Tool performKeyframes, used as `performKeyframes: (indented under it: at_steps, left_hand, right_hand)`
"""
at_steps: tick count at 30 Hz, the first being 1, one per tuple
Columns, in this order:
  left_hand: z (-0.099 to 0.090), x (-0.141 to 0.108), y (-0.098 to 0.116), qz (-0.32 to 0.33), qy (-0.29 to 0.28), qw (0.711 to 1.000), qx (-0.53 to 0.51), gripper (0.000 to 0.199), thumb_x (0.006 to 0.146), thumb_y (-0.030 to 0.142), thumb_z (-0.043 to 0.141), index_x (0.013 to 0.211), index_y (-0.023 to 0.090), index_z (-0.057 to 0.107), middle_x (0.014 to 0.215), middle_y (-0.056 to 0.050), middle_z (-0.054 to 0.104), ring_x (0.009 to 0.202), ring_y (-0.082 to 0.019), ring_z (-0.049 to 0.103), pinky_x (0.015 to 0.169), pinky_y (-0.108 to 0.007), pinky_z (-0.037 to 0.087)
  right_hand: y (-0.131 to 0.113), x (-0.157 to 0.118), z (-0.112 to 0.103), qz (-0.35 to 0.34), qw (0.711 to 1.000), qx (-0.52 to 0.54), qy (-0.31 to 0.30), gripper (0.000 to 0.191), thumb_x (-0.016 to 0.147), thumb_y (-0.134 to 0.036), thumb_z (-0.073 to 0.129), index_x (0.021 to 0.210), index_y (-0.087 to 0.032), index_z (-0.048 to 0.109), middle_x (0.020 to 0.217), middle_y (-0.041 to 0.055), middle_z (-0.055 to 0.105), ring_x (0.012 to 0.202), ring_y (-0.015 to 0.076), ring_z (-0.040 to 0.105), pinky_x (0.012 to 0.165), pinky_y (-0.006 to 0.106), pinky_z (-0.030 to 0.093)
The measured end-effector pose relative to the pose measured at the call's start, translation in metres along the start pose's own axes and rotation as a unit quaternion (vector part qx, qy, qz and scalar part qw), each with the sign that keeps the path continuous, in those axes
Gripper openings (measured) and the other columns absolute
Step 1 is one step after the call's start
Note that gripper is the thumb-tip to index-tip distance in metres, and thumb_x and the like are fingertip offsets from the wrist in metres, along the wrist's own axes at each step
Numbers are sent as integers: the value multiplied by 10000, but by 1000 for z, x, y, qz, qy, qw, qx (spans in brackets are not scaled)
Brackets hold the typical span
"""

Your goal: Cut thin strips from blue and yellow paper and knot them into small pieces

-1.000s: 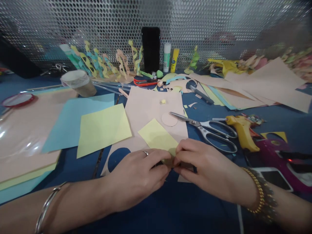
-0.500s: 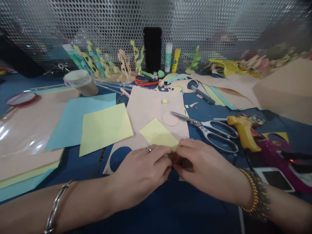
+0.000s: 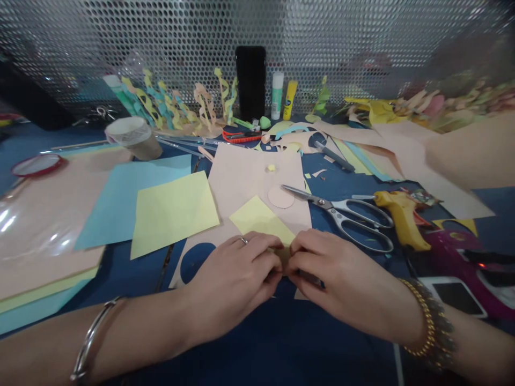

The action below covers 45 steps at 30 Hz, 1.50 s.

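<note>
Now my left hand (image 3: 231,284) and right hand (image 3: 341,281) pinch the lower corner of a pale yellow paper sheet (image 3: 259,221), bottom centre, fingers close together. Steel scissors (image 3: 341,214) lie just beyond my right hand.

Legible text: none. White glue stick (image 3: 277,96) and yellow glue stick (image 3: 290,99): printed labels present, too small and blurred to read; no brand or number discernible.

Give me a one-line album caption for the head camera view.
Left hand and right hand hold a pale yellow paper sheet on peach paper, steel scissors alongside.
</note>
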<state>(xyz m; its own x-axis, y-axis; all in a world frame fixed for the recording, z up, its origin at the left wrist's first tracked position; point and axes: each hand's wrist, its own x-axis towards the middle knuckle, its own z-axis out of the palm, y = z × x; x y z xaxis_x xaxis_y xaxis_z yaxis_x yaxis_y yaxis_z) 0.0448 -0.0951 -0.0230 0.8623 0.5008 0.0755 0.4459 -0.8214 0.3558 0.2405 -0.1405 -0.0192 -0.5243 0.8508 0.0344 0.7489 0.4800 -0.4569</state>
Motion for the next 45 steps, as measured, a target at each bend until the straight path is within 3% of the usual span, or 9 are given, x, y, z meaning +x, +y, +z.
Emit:
performKeyframes:
  at_steps: [6,11,16,22,31,38,45]
  left_hand:
    - [-1,-2,-4,11,10,999,-29,149,892,209,496,880,145,631,1098,-99,607,969,-249,598,836,-436,510]
    - [-1,-3,-4,78,25,996,46,169,904,194,476,860,116,619,1059,-118,630,948,-255,617,798,-412,531]
    - [1,-3,-2,121,21,983,135,190,925,142,418,894,108,602,981,-103,629,854,-241,627,728,-394,538]
    - [-2,1,0,85,-15,991,107,226,938,169,395,930,102,610,1033,-115,621,928,-258,615,735,-414,537]
    - [-3,3,-4,-27,-39,997,-61,68,874,188,528,856,169,591,1152,-80,574,1016,-234,575,889,-430,476]
    - [-2,0,-5,4,-19,999,-48,135,877,214,511,959,147,595,1165,-101,569,1062,-241,552,920,-428,463]
    - [0,-1,-2,57,6,997,47,204,921,181,413,929,113,605,1066,-124,625,949,-254,614,794,-431,524]
  right_hand:
    - [-3,0,0,-62,993,-101,15,53,826,-156,581,855,-167,623,866,46,574,793,211,522,676,365,433]
    - [-9,-2,2,-129,967,-214,59,122,858,-130,520,783,-155,612,799,50,572,738,222,498,630,375,379]
    - [-11,-1,2,-141,960,-231,74,176,871,-119,491,748,-158,611,754,44,549,727,216,477,655,375,352]
    - [-4,-2,1,-119,974,-192,24,112,877,-159,511,796,-170,587,816,35,549,752,211,478,640,365,340]
    - [-6,-2,4,-144,959,-235,59,121,879,-138,494,814,-152,595,808,54,555,764,221,481,661,373,360]
    - [-7,1,4,-142,959,-238,61,135,876,-129,486,806,-148,599,798,51,559,753,219,486,651,368,361]
    - [-4,0,6,-135,961,-234,56,115,865,-137,506,800,-162,598,786,39,556,745,211,484,646,357,332]
